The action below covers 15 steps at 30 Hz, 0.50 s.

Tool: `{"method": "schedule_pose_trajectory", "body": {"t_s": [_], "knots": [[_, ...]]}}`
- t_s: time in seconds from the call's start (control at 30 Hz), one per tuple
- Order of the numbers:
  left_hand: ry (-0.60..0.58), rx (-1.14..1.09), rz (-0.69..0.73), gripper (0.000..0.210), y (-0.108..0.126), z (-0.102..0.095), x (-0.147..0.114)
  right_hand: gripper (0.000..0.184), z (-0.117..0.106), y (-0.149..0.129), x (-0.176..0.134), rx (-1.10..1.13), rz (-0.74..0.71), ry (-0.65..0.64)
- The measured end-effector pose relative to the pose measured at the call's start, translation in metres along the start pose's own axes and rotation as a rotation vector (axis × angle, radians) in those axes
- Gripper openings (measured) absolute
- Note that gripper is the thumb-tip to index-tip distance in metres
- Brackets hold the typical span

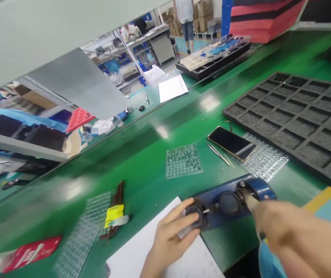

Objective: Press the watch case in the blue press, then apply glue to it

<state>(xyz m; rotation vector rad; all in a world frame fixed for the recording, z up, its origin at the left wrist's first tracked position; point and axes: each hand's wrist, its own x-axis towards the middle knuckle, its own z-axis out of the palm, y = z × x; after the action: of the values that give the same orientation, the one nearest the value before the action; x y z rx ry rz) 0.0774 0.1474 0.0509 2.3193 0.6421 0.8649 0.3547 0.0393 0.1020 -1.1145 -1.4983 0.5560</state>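
A dark blue bench fixture (pixel 214 202) with black round parts lies at the table's near edge. My left hand (pixel 171 235) has its fingers curved over the black round knob (pixel 193 216) at the fixture's left end. A thin metal tip (pixel 210 211) points from there towards a second black round part (pixel 229 203) in the middle. My right hand (pixel 295 231), blurred, is closed at the fixture's right end, beside its dark blue rounded block (pixel 262 188). What its fingers hold is hidden. A white sheet of paper (pixel 142 247) lies under my left hand.
Behind the fixture lie a clear dimpled tray (pixel 183 160), tweezers (pixel 217 152) and a phone (pixel 231 143) partly over another clear tray. A black foam tray (pixel 293 112) stands right. Left are hex keys (pixel 118 200) with a yellow label and more clear trays (pixel 78 239). A person (pixel 185 19) stands beyond.
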Motion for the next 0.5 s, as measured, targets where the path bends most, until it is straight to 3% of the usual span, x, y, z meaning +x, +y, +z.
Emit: {"method": "schedule_pose_trajectory", "body": {"t_s": [0.1, 0.2, 0.27, 0.4, 0.5], "knots": [[0.017, 0.04, 0.017, 0.02, 0.003, 0.001, 0.001, 0.044, -0.001, -0.001, 0.059, -0.112, 0.091, 0.113], [0.023, 0.062, 0.045, 0.019, 0.002, 0.003, 0.001, 0.026, -0.001, 0.014, 0.091, -0.259, 0.143, 0.137], [0.028, 0.062, 0.07, 0.021, 0.0, 0.002, 0.001, 0.022, -0.003, 0.025, 0.087, -0.359, 0.104, 0.219], [0.08, -0.023, 0.1, 0.028, 0.001, -0.006, -0.003, 0.026, -0.016, 0.037, 0.048, -0.468, 0.099, 0.496], [0.214, -0.267, -0.012, 0.032, 0.014, -0.01, -0.011, 0.027, -0.026, 0.049, 0.011, -0.411, 0.143, 0.483]]}}
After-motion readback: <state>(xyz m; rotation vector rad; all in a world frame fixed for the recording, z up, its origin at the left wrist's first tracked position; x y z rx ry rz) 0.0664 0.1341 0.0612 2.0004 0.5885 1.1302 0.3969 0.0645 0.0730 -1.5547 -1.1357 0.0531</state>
